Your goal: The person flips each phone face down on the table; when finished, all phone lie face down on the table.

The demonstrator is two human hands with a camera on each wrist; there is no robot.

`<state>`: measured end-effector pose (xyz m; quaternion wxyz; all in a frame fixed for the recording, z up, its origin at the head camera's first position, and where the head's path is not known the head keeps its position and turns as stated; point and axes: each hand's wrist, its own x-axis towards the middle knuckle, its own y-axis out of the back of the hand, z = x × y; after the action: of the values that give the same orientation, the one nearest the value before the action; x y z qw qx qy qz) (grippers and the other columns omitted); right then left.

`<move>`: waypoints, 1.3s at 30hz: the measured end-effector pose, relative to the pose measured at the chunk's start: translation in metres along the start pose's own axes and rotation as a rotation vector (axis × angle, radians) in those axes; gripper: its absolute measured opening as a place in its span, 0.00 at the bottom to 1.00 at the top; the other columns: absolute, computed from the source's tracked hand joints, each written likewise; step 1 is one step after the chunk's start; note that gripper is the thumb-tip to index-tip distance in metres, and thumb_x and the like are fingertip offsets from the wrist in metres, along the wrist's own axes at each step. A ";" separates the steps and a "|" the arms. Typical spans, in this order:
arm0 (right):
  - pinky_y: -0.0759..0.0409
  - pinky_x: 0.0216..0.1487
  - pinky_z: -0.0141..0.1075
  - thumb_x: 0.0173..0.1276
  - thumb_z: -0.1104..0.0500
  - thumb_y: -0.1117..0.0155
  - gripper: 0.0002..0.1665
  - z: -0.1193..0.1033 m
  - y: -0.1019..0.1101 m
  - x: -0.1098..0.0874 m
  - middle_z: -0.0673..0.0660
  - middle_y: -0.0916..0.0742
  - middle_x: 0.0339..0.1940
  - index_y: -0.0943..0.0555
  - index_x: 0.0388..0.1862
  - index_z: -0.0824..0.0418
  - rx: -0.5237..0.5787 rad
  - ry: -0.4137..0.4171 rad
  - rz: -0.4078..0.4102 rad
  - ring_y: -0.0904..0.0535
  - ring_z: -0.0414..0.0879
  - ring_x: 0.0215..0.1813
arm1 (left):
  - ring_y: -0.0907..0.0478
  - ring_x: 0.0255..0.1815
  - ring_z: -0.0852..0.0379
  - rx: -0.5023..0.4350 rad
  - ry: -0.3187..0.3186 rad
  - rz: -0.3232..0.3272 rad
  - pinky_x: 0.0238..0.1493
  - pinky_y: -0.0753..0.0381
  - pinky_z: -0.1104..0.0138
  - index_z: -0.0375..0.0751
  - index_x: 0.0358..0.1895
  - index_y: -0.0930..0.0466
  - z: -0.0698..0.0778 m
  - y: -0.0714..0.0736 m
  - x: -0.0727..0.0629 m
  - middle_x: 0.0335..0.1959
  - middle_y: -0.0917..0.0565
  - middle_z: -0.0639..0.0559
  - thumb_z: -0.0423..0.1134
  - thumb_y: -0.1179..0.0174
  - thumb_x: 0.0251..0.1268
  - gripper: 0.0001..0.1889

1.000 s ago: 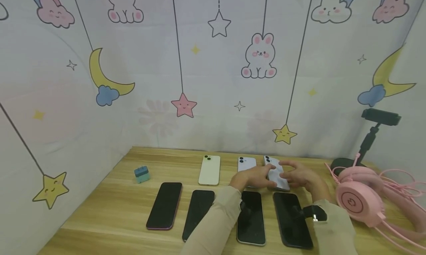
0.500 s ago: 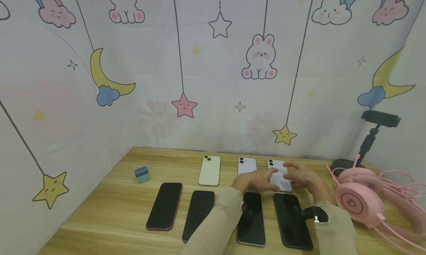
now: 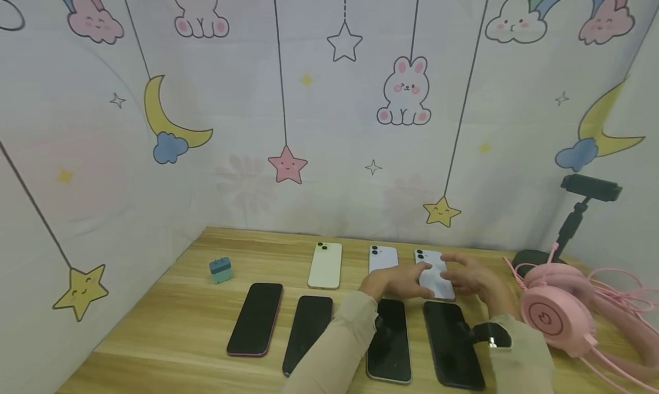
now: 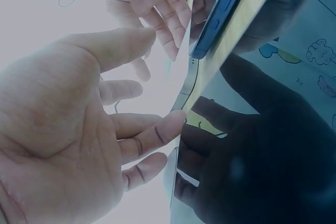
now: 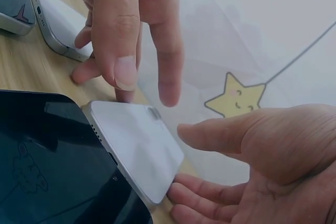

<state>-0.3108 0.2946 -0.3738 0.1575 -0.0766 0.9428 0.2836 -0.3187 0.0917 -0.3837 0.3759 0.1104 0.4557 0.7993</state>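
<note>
A pale phone (image 3: 435,282), camera side up, lies at the right end of the back row, between my two hands. My left hand (image 3: 399,281) is at its left edge, thumb and fingers spread and loosely bent. From the right, my right hand (image 3: 473,277) reaches to the other long edge. In the right wrist view, the right fingers lie along the edge of the white phone (image 5: 139,148), with the thumb raised off its back. The left fingertips hang close to the opposite edge; contact is unclear. A dark screen in the left wrist view reflects the left hand (image 4: 63,124).
Two more pale phones, one whitish (image 3: 383,257) and one cream (image 3: 325,265), lie in the back row. Several dark-screened phones, including a black phone (image 3: 453,342), form the front row. Pink headphones (image 3: 551,314) and a black stand (image 3: 568,228) are right; a small teal block (image 3: 221,270) is left.
The pale phone between the hands has shifted slightly right and turned straighter in line with the row. Both hands have moved a little with it. The view has shifted slightly.
</note>
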 end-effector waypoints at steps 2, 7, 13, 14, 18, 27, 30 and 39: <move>0.28 0.62 0.57 0.75 0.60 0.41 0.37 0.001 0.001 0.000 0.79 0.41 0.73 0.42 0.77 0.66 0.003 0.012 -0.005 0.31 0.71 0.67 | 0.34 0.71 0.60 -0.009 0.002 0.005 0.69 0.35 0.66 0.46 0.79 0.45 0.000 0.001 -0.001 0.75 0.34 0.52 0.51 0.41 0.73 0.37; 0.29 0.63 0.59 0.76 0.58 0.42 0.37 -0.001 0.003 -0.002 0.79 0.41 0.73 0.44 0.77 0.66 0.005 0.040 -0.017 0.33 0.72 0.69 | 0.31 0.68 0.61 -0.008 -0.019 0.004 0.67 0.34 0.66 0.46 0.79 0.45 0.001 0.007 -0.004 0.74 0.32 0.50 0.50 0.41 0.73 0.37; 0.34 0.65 0.63 0.76 0.53 0.42 0.39 -0.005 0.003 -0.004 0.79 0.43 0.75 0.44 0.78 0.66 -0.004 0.043 -0.012 0.38 0.74 0.71 | 0.27 0.63 0.60 -0.028 -0.052 0.005 0.64 0.30 0.65 0.47 0.79 0.44 -0.001 0.014 -0.006 0.69 0.27 0.48 0.49 0.41 0.74 0.36; 0.35 0.65 0.63 0.76 0.52 0.42 0.39 -0.006 0.003 -0.004 0.79 0.43 0.74 0.44 0.78 0.66 -0.006 0.048 -0.012 0.38 0.74 0.71 | 0.27 0.63 0.59 -0.033 -0.054 0.004 0.63 0.30 0.65 0.47 0.79 0.43 -0.001 0.015 -0.007 0.68 0.26 0.47 0.49 0.42 0.74 0.35; 0.37 0.65 0.65 0.76 0.51 0.41 0.40 -0.008 0.002 -0.005 0.80 0.41 0.73 0.44 0.78 0.64 -0.038 0.081 -0.009 0.39 0.76 0.70 | 0.27 0.66 0.56 -0.056 -0.055 -0.006 0.63 0.29 0.64 0.49 0.78 0.41 -0.002 0.018 -0.010 0.68 0.25 0.45 0.49 0.43 0.75 0.33; 0.36 0.65 0.65 0.75 0.52 0.40 0.40 -0.011 -0.002 -0.010 0.80 0.38 0.72 0.43 0.77 0.67 -0.067 0.134 -0.012 0.39 0.75 0.71 | 0.28 0.69 0.54 -0.036 -0.119 -0.001 0.63 0.30 0.67 0.46 0.77 0.40 0.004 0.022 -0.017 0.69 0.27 0.43 0.46 0.45 0.77 0.30; 0.36 0.65 0.65 0.75 0.51 0.40 0.40 -0.012 -0.004 -0.012 0.79 0.38 0.72 0.43 0.77 0.68 -0.067 0.143 -0.008 0.40 0.75 0.71 | 0.28 0.68 0.54 0.001 -0.120 0.021 0.63 0.29 0.67 0.46 0.78 0.41 0.006 0.025 -0.020 0.69 0.26 0.43 0.48 0.44 0.77 0.31; 0.34 0.64 0.64 0.75 0.47 0.40 0.41 -0.024 -0.009 -0.016 0.79 0.35 0.71 0.42 0.77 0.66 -0.095 0.224 -0.022 0.38 0.74 0.70 | 0.24 0.64 0.53 -0.005 -0.069 0.072 0.61 0.26 0.60 0.50 0.80 0.46 0.004 0.042 -0.035 0.70 0.27 0.44 0.49 0.47 0.78 0.32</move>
<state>-0.2996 0.2744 -0.3546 0.0507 -0.1257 0.9391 0.3159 -0.3129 0.0569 -0.3414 0.3627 0.1535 0.4363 0.8091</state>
